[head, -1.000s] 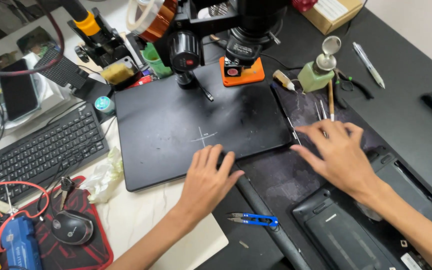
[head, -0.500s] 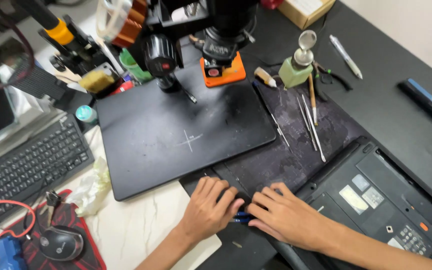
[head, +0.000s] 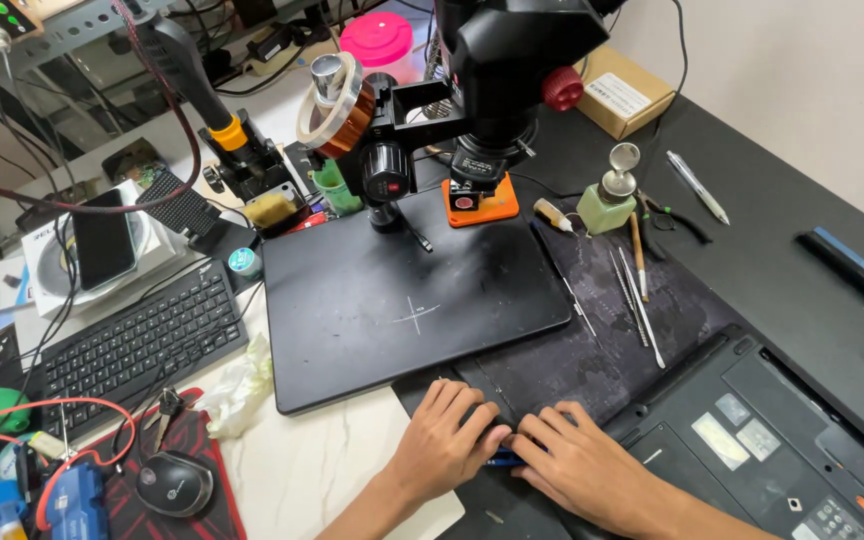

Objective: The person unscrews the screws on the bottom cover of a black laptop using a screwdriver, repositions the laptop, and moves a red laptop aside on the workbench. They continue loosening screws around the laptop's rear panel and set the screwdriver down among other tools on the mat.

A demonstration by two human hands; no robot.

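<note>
My left hand and my right hand lie close together at the near edge of the dark work mat. Between their fingertips shows a bit of a small blue-handled tool, mostly hidden by the fingers. The right hand's fingertips touch it; whether they grip it is unclear. The left hand rests flat, fingers slightly apart, on a long dark strip beside the tool. Just beyond the hands lies the black base plate of a microscope.
An upturned black laptop lies at the right. Several thin tweezers and probes, a green dispenser bottle and a pen sit further back. A keyboard, mouse, phone and cables crowd the left.
My right hand came back from the tweezers on the mat to the near edge. Both hands now meet over the blue-handled tool, which lay uncovered a second ago. The camera view has shifted.
</note>
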